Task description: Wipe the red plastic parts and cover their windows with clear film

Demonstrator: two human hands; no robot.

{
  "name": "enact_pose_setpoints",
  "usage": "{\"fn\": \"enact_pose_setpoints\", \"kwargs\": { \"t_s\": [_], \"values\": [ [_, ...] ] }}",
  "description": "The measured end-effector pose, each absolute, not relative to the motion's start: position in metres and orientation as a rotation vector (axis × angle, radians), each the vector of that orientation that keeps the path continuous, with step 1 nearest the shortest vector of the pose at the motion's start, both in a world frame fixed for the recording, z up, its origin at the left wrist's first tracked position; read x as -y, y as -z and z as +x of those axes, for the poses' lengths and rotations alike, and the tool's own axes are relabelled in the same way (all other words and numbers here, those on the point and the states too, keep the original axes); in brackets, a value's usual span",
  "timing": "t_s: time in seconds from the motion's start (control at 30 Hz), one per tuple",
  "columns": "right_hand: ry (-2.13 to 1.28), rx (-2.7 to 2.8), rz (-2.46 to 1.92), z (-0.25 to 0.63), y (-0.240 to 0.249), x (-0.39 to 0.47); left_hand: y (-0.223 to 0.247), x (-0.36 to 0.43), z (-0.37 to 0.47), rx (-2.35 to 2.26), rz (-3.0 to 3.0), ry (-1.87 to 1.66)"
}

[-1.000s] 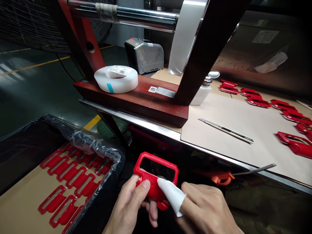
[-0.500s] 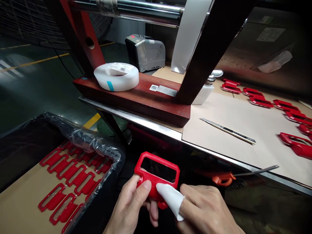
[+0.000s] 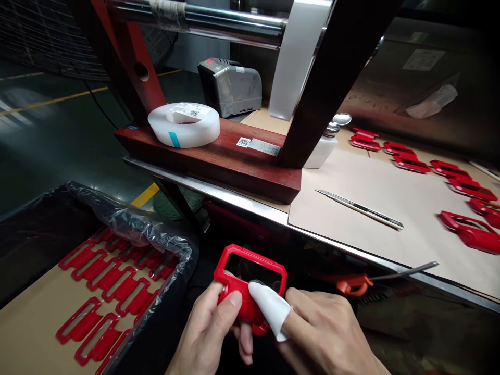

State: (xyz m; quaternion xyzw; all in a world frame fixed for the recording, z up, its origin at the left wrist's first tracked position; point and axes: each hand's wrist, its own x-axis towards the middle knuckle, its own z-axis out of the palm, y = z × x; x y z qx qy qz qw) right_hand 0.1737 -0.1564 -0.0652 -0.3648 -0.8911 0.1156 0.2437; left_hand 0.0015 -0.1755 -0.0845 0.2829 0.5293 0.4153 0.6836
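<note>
My left hand (image 3: pixel 209 328) grips a red plastic frame (image 3: pixel 250 311) with a rectangular window, its thumb pressed on the near side and its other fingers underneath. A white cloth (image 3: pixel 272 311) covers the index finger of my right hand (image 3: pixel 326 325). That covered fingertip touches the red frame just at the lower edge of the window. The remaining fingers of my right hand are curled in, partly hidden. Whether they pinch the cloth's loose end is hard to see.
Rows of red frames (image 3: pixel 111 278) lie in a plastic-lined bin at left. On the bench are a craft knife (image 3: pixel 359 209), a pump bottle (image 3: pixel 322 151) and more red frames (image 3: pixel 412 162). A tape roll (image 3: pixel 183 133) rests on the wooden stand (image 3: pixel 219 166). An orange-handled tool (image 3: pixel 353 285) juts past the bench edge.
My cloth-covered right finger has slid up across the red frame, from its solid part to the window's lower edge. My left hand keeps its grip. The view has shifted slightly.
</note>
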Motion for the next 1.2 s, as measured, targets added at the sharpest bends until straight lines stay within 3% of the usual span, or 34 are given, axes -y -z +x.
{"fn": "enact_pose_setpoints", "kwargs": {
  "t_s": [0.83, 1.07, 1.2],
  "values": [
    [-0.296, 2.37, -0.854, 0.187, 0.074, 0.16, 0.083, 0.175, 0.002, -1.155, 0.665, -0.922],
    [-0.376, 2.179, -0.933, 0.194, 0.067, 0.167, 0.081, 0.175, 0.003, -1.153, 0.663, -0.872],
    [-0.457, 1.896, -1.185, 0.203, 0.078, 0.171, 0.078, 0.174, 0.004, -1.131, 0.65, -0.867]
  ]
}}
